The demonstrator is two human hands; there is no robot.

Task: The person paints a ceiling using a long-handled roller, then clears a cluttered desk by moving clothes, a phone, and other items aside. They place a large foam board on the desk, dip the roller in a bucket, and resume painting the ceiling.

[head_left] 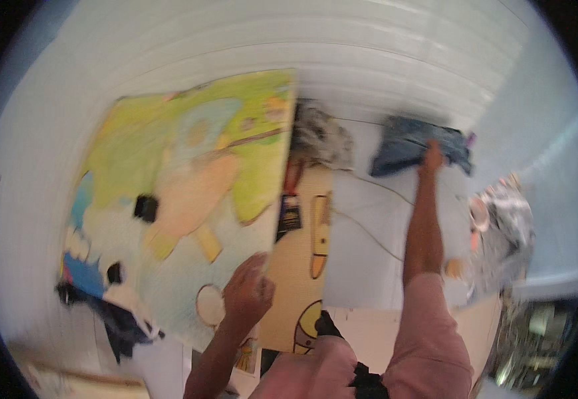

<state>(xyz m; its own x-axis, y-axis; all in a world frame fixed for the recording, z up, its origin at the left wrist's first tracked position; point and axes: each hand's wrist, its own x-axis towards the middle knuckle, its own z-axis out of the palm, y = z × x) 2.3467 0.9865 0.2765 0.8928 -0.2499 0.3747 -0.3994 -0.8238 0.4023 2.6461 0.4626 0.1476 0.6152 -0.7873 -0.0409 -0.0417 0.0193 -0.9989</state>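
Note:
A large mat [196,199] with coloured cartoon drawings stands tilted up on the left. My left hand [247,292] is closed at the mat's right edge, low down; its fingertips are partly hidden. On the far right of the white surface lies a folded blue denim garment [402,143]. Reaching out to it, my right hand [433,158] is closed on its front side. The picture is somewhat blurred.
A grey patterned cloth [325,139] lies behind the mat's edge, with a dark small packet [289,213] nearer. A thin cord [375,233] crosses the white surface [362,266]. Silvery plastic wrapping [511,216] sits at right. Dark cloth [122,329] hangs lower left.

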